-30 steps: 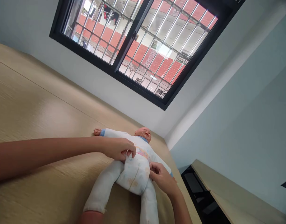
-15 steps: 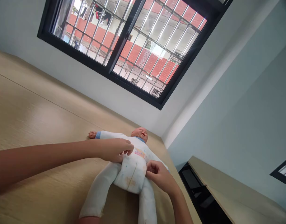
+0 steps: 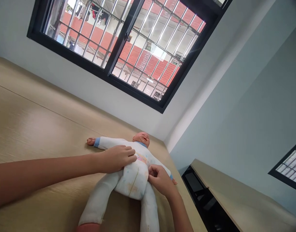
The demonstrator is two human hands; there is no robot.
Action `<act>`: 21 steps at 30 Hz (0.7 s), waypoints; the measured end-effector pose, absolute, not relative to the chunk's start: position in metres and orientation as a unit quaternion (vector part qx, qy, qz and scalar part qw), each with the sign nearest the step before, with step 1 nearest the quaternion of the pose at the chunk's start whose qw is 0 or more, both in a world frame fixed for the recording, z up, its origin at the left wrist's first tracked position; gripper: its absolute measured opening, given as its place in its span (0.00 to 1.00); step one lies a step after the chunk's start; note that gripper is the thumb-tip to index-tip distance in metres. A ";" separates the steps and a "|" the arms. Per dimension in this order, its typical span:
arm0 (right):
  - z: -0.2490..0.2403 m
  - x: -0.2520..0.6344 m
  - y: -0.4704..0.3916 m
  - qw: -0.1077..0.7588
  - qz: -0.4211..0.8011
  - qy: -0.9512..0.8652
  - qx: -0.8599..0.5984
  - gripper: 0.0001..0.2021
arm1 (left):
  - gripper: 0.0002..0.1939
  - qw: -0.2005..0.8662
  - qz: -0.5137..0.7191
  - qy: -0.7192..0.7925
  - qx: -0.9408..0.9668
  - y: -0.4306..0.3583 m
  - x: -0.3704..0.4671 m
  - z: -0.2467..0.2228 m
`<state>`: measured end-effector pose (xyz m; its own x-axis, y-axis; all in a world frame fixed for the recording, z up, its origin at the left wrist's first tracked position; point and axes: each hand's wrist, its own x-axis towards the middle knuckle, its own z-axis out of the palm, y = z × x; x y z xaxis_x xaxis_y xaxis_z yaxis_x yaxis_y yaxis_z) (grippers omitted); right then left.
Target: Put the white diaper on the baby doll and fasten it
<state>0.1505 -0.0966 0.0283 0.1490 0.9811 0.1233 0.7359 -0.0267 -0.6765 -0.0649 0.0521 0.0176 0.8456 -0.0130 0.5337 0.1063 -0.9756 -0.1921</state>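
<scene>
A baby doll lies face up on a wooden tabletop, its head away from me and its legs towards me. It wears a white top with blue cuffs and stained white trousers. My left hand lies across the left of its waist, fingers curled together on the cloth. At the other side of the waist, my right hand has thumb and fingertips closed at the edge of the doll's clothes. Both fingertips are partly hidden, so how much cloth they grip does not show.
The wooden tabletop runs along a white wall below a barred window. Right of the table edge, lower down, stands a wooden surface with a glossy black panel.
The left hand's fingers have come down and closed at the waist. My right hand stays at the doll's side. The whole view has shifted slightly.
</scene>
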 end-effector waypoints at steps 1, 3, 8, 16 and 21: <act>0.026 0.152 -0.095 0.321 0.184 -0.618 -0.694 0.07 | 0.09 0.090 -0.271 -0.043 -0.958 0.054 -0.065 0.019; 0.023 0.156 -0.094 0.330 0.160 -0.614 -0.699 0.10 | 0.10 0.039 -0.241 -0.072 -0.967 0.061 -0.068 0.021; 0.022 0.163 -0.095 0.323 0.201 -0.609 -0.696 0.09 | 0.18 -0.071 -0.171 -0.068 -0.980 0.080 -0.080 0.028; 0.002 0.159 -0.080 0.371 0.103 -0.604 -0.698 0.13 | 0.10 -0.014 -0.246 -0.105 -0.963 0.071 -0.063 0.005; 0.021 0.165 -0.095 0.365 0.278 -0.587 -0.666 0.11 | 0.11 -0.088 -0.197 -0.047 -0.975 0.082 -0.079 0.026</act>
<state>0.1653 -0.0948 0.0208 0.1551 0.9862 0.0579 0.5794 -0.0433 -0.8139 -0.0792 0.0825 0.0262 0.9180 0.1256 0.3761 0.0561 -0.9801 0.1905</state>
